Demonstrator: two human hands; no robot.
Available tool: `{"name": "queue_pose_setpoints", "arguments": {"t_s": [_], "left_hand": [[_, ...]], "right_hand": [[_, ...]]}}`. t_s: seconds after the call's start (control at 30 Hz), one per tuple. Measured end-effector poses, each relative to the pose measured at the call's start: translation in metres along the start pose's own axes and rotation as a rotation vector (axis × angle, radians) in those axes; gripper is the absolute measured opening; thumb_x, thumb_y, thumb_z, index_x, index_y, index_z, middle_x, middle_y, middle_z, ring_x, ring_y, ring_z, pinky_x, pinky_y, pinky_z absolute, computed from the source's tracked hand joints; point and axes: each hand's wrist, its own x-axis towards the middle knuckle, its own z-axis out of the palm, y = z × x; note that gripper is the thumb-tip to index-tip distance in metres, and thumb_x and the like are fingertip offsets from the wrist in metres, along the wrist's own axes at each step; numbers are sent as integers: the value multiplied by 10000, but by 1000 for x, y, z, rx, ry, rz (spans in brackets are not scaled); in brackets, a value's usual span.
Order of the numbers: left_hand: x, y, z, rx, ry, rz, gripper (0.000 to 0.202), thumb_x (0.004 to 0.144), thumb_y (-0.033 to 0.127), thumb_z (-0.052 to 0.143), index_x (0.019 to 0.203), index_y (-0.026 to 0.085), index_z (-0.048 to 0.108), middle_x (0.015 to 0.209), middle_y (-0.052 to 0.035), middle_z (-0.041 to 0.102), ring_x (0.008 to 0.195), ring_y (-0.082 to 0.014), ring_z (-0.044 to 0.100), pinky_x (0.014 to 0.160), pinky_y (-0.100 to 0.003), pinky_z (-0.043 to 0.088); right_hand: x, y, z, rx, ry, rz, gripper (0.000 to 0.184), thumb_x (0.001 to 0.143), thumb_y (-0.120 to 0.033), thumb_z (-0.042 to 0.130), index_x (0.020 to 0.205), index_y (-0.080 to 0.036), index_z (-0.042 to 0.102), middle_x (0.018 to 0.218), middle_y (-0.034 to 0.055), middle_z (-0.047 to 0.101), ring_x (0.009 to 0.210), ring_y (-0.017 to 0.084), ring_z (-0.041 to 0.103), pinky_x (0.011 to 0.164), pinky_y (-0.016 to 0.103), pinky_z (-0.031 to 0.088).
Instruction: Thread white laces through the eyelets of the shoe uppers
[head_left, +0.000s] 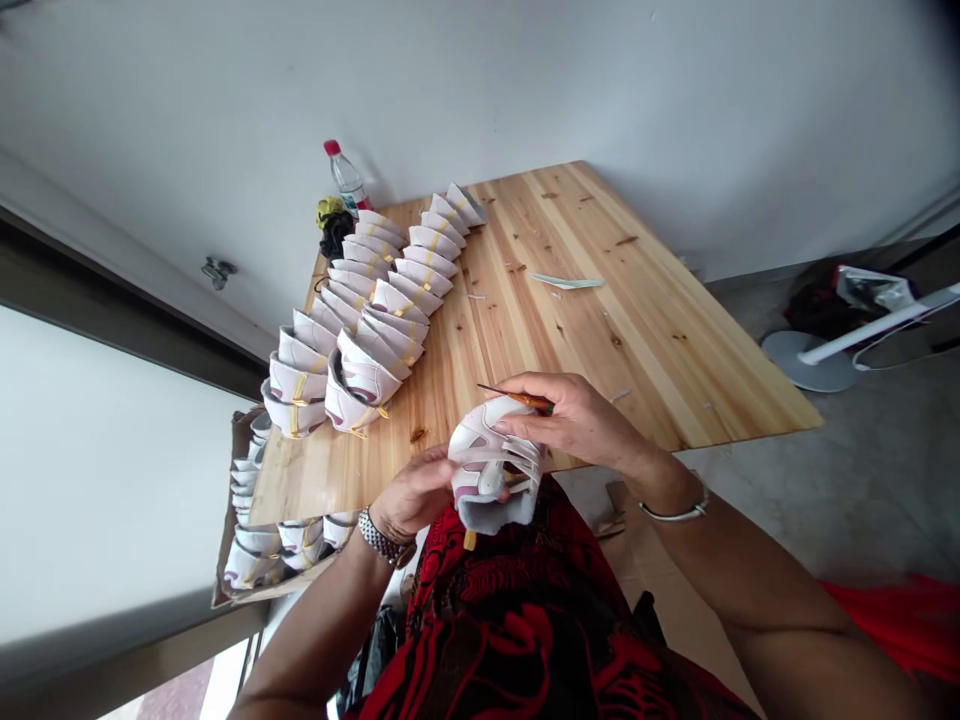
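The left hand [411,492] clasps a shoe upper [484,470] just off the edge of the table [622,300] (light and soft, best held by its rim), while the right hand [570,420] pinches an awl [525,400].

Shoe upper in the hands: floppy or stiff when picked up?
Probably semi-flexible: the shoe upper curves between left hand and right hand, yet similar uppers stand unaided on the wooden table. Likely light for its size: thin panels over grey padded lining.

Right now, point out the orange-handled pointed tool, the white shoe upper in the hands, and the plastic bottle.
Orange-handled pointed tool [532,402]: head view, on the orange handle.
White shoe upper [474,446]: head view, on its white panels.
Plastic bottle [347,182]: head view, on its clear body.
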Motion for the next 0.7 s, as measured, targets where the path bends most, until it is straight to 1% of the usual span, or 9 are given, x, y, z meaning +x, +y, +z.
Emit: {"name": "queue_pose_setpoints", "arguments": {"t_s": [0.07, 0.1, 0.17, 0.27, 0.37, 0.47, 0.53, 0.6, 0.7], "left_hand": [[4, 5, 6, 23, -89, -131, 375, 654, 424, 901, 884, 149, 790, 798, -124, 769, 729, -253, 727, 711, -354, 578], [5, 6, 9, 10, -72, -147, 325, 661, 356, 906, 892, 155, 796, 828, -113, 777, 739, -232, 724, 742, -338, 574], [6, 6, 15, -46, 27, -88, 270, 664, 275, 906, 886, 160, 802, 843, -87, 782, 736, -198, 715, 775, -318, 567], [5, 4, 24, -96, 126, 20, 257, 655, 222, 910, 882, 161, 807, 834, -61, 781, 768, -187, 713, 808, -314, 563], [1, 3, 32, -102, 178, 88, 267, 654, 220, 912, 890, 155, 804, 811, -49, 773, 762, -185, 707, 800, -320, 570], [-4, 0, 38, -129, 192, 67, 254, 664, 212, 904, 883, 146, 794, 795, -47, 766, 708, -178, 695, 742, -323, 577], [-5, -4, 39, -155, 212, 68, 256, 671, 214, 897, 893, 144, 791, 828, -54, 773, 730, -182, 698, 763, -331, 573], [-6, -8, 40, -185, 243, 99, 262, 674, 227, 896, 902, 151, 791, 870, -54, 779, 772, -181, 698, 809, -335, 560], [-6, -13, 40, -205, 281, 128, 253, 672, 243, 898, 888, 163, 795, 889, -43, 781, 790, -176, 692, 829, -330, 545]], "right_hand": [[-2, -4, 4, -138, 139, -156, 232, 873, -265, 714, 1102, -226, 722, 1046, 53, 718, 930, 184, 681, 809, 310, 572], [-4, -6, 7, -189, 207, -219, 224, 900, -263, 693, 1120, -231, 718, 1107, 74, 698, 986, 194, 677, 848, 328, 578], [-11, -8, 14, -269, 268, -300, 192, 953, -265, 640, 1126, -237, 718, 1105, 83, 669, 980, 187, 677, 835, 323, 589], [-23, -8, 22, -346, 216, -353, 183, 985, -270, 608, 1122, -230, 722, 943, 51, 658, 813, 150, 671, 710, 276, 580], [-28, -7, 27, -348, 192, -339, 169, 980, -254, 615, 1105, -224, 724, 895, 43, 665, 791, 153, 670, 697, 277, 570], [-27, -6, 29, -263, 170, -319, 109, 962, -240, 625, 1014, -234, 720, 890, 37, 688, 823, 161, 676, 739, 291, 572], [-25, -7, 29, -164, 158, -306, 67, 942, -229, 631, 941, -229, 697, 867, 26, 695, 798, 153, 669, 721, 286, 567], [-24, -9, 27, -52, 156, -245, 51, 911, -215, 637, 871, -223, 668, 815, 5, 686, 723, 136, 647, 655, 265, 549], [-23, -12, 22, 63, 100, -60, 80, 846, -193, 655, 774, -216, 630, 691, -33, 638, 577, 106, 569, 528, 228, 473]]}}
